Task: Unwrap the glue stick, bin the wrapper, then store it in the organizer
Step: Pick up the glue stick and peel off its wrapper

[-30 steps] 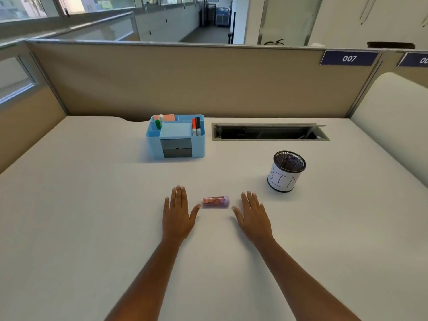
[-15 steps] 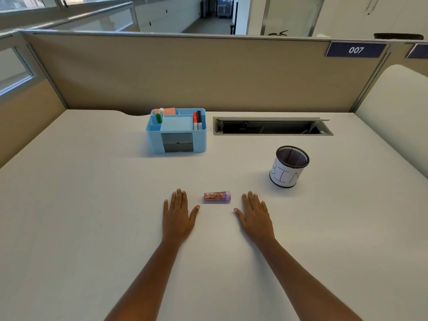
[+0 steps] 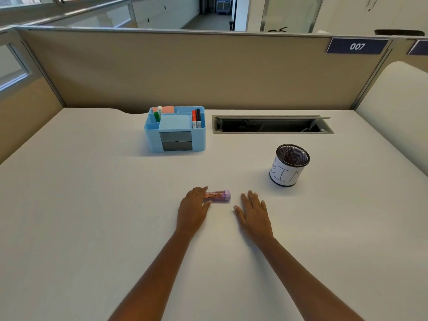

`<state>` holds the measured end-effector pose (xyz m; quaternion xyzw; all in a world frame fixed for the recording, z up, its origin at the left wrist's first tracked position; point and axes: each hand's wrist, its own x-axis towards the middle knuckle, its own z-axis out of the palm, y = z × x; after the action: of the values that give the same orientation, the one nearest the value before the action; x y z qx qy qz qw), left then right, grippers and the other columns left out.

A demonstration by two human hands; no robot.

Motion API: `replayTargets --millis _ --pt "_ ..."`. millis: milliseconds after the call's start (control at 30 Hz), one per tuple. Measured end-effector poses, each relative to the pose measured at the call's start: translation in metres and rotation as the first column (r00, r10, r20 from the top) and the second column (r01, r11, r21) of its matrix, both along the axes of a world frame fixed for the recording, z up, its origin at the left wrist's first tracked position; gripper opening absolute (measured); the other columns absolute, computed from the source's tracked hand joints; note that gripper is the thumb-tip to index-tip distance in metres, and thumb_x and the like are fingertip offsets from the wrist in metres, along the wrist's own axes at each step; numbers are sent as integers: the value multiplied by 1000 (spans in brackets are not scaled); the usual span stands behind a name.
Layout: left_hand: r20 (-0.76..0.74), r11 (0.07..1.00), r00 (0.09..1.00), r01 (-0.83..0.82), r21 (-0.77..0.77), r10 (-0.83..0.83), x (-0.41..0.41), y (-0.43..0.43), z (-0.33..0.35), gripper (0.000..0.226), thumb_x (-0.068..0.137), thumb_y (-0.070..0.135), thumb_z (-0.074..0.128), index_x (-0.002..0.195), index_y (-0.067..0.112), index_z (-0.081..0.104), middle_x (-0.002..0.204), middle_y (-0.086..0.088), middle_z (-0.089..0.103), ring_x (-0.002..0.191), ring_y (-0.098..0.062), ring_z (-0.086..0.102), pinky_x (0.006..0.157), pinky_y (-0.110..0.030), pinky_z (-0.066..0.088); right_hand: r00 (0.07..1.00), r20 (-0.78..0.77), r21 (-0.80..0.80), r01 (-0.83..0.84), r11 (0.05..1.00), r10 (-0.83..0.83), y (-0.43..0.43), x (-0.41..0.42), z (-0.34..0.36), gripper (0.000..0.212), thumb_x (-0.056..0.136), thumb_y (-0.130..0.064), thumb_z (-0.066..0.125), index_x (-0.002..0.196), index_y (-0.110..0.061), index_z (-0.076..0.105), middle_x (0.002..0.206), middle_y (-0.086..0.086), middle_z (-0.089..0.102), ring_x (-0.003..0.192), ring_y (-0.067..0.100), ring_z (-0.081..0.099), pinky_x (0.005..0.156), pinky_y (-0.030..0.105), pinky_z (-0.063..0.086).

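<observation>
White counter point(image 3: 81, 216) backed by a beige partition point(image 3: 185, 70). Blue organizer point(image 3: 175, 129) placed far centre, markers and a notepad seen in its compartments. Mesh cup labelled BIN point(image 3: 289, 165) stood to the right, well apart from the organizer. Right hand point(image 3: 253, 212) laid flat on the counter, fingers spread, nothing held. Left hand point(image 3: 193, 208) curled around the left end of the glue stick point(image 3: 217, 195), which is lying on its side near centre, wrapper on, purple cap pointing right; a closed grip cannot be told.

matt white desk point(image 3: 92, 205), black metal mesh bin point(image 3: 292, 156), smooth blue plastic organizer point(image 3: 152, 137)
</observation>
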<state>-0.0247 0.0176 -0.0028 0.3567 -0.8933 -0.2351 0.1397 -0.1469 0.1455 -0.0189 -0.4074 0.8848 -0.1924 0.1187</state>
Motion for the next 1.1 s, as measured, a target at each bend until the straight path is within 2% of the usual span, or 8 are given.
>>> replayTargets --millis 100,267,400,533,633,700,867,1100 --pt "5 1000 1000 -4 -30 4 -8 4 4 33 88 18 50 120 9 53 118 -16 58 108 -32 52 90 -40 44 994 111 -38 -5 999 9 -6 1 5 49 95 -38 30 136 -10 31 153 15 19 143 26 11 117 41 8" --pt "-165 977 975 -117 180 147 -17 16 3 21 86 17 55 104 8 62 105 -15 63 98 -30 54 84 -37 46 940 342 -222 82 972 -1 -16 6 17 32 96 -24 38 117 -5 53 140 18 38 135 27 27 110 37 22" --pt "-302 893 917 -112 436 262 -22 33 6 23 87 25 55 94 5 64 91 -9 64 82 -22 56 69 -26 43 857 514 -310 229 923 -40 -24 9 27 28 95 -27 41 89 -7 59 92 8 54 93 23 50 75 27 37" --pt "-338 827 897 -50 561 284 -27 44 9 25 90 26 50 98 6 63 88 -4 63 80 -18 55 61 -8 41 677 734 -342 431 835 -48 -31 9 35 32 94 -28 43 86 -2 59 86 12 56 84 23 52 77 36 48" --pt "-303 800 928 8 601 218 -28 47 9 26 90 24 49 101 5 63 98 -14 69 80 -18 57 69 -20 45 542 840 -369 531 763 29 -32 9 42 25 94 -24 44 78 -10 58 85 13 59 80 24 56 71 32 49" --pt "-271 802 950 37 596 157 -27 46 9 27 90 25 49 100 5 64 101 -16 71 79 -18 58 69 -26 45 546 835 -398 508 764 72 -31 10 45 25 94 -24 43 79 -9 57 77 9 60 71 21 56 63 29 47" --pt "-310 737 907 -2 676 286 -24 34 20 33 91 30 47 95 2 65 81 -9 65 63 -13 57 45 -10 44 587 809 -389 491 779 33 -30 8 43 18 94 -21 39 88 -9 51 86 11 58 68 16 55 61 25 47" --pt "-274 686 929 31 727 248 -29 22 37 35 87 34 53 102 4 61 89 -9 64 68 -18 61 56 -21 49 790 606 -361 166 918 96 -25 20 41 26 95 -36 36 94 -11 45 74 -3 53 62 9 50 52 17 41"
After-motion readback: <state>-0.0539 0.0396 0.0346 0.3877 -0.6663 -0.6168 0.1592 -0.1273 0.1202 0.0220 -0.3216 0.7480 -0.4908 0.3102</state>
